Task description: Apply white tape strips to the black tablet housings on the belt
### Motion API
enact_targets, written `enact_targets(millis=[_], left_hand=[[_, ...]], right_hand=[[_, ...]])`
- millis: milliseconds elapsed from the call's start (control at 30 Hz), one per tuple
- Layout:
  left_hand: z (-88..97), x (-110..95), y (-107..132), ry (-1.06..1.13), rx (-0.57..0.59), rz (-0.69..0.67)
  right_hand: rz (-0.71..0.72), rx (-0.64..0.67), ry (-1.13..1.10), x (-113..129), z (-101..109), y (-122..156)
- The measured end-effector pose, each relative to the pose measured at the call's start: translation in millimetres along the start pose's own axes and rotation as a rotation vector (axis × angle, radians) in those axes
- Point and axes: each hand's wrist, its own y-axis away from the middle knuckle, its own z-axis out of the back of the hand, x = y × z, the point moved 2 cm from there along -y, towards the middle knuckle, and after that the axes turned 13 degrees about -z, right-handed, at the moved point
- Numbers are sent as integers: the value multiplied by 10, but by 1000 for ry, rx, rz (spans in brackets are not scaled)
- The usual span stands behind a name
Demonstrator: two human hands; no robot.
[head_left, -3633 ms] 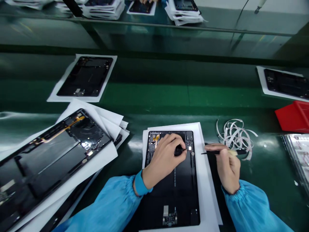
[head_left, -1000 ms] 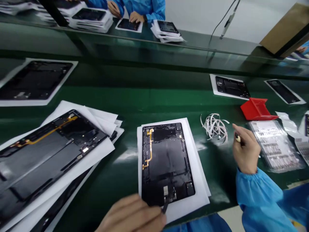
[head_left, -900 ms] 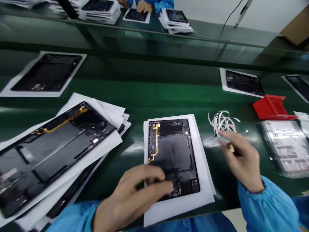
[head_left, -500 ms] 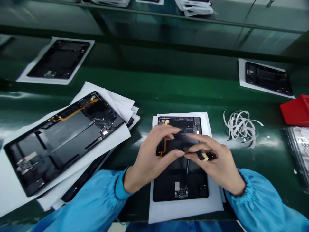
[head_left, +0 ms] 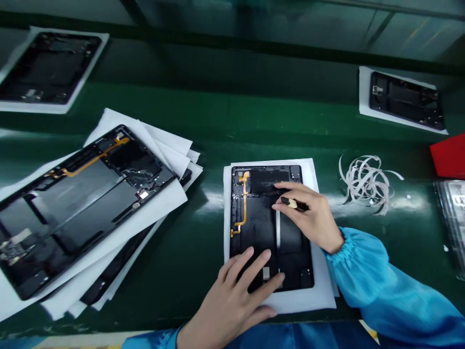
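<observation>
An opened black tablet housing (head_left: 259,228) lies on white paper (head_left: 308,300) in front of me, an orange flex cable along its left side. My left hand (head_left: 234,295) rests over its lower end, fingers spread and nothing held. Over the upper right part is my right hand (head_left: 310,213), closed around a small black tool with a cream section (head_left: 291,203). Its thumb and index fingertips come close together near the top of a pale narrow strip (head_left: 278,228) on the housing; whether they pinch anything there is too small to tell.
At left, a stack of opened tablets (head_left: 83,194) is interleaved with white sheets. Two more tablet housings lie at the back left (head_left: 51,68) and back right (head_left: 407,102). Curled white strips (head_left: 365,182), a red bin (head_left: 450,155) and clear plastic trays (head_left: 452,218) are on the right.
My hands have separated from their meeting point over the tablet. The left has come down flat on its lower end; the right has stayed over the upper part, tool still in it. The view has shifted.
</observation>
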Motion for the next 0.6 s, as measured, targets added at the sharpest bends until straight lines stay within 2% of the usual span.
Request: enact_targets(millis=[100,400,600], left_hand=[[32,20,-23,19,6,-19],[-18,10,21,27,8,22],[-6,6,-24,39,-11,-38]], right_hand=[[44,-31,50,-10,-16,-24],[59,-68,100,-50,-82,-42],[90,-93,132,-38,-104,-37]])
